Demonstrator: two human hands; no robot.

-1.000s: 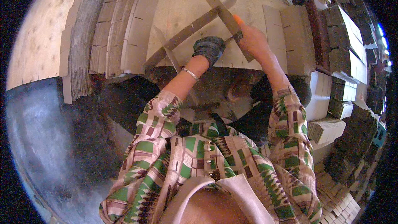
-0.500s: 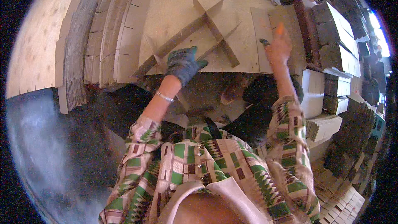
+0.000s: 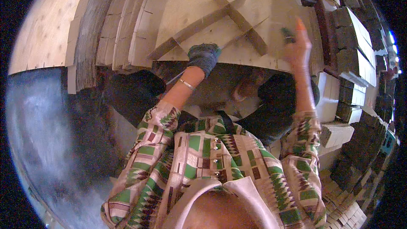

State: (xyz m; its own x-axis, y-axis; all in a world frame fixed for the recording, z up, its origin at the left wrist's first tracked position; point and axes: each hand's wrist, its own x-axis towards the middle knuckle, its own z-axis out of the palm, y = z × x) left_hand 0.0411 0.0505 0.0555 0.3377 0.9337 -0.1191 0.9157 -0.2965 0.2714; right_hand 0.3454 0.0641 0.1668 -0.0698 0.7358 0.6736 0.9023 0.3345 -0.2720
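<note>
A cross of slotted brown strips [image 3: 231, 12] lies on the pale wooden board [image 3: 190, 0] in front of me. My left hand [image 3: 204, 57], in a dark grey glove, sits at the board's near edge, closed around the near end of a thin strip [image 3: 248, 32] that runs up into the cross. My right hand [image 3: 296, 46] is bare and blurred, raised to the right of the cross and apart from it. Its fingers point up, one with an orange tip, and a small dark green bit shows by the thumb.
Stacks of slotted strips [image 3: 127, 25] lie fanned on the board's left part. More stacks of flat pieces [image 3: 352, 29] are piled along the right side and down to the lower right [image 3: 339, 133]. A grey floor [image 3: 38, 135] lies to my left.
My right hand let go of the strips and swung out to the right. My left hand slid down to the board's near edge, and the cross now lies flat.
</note>
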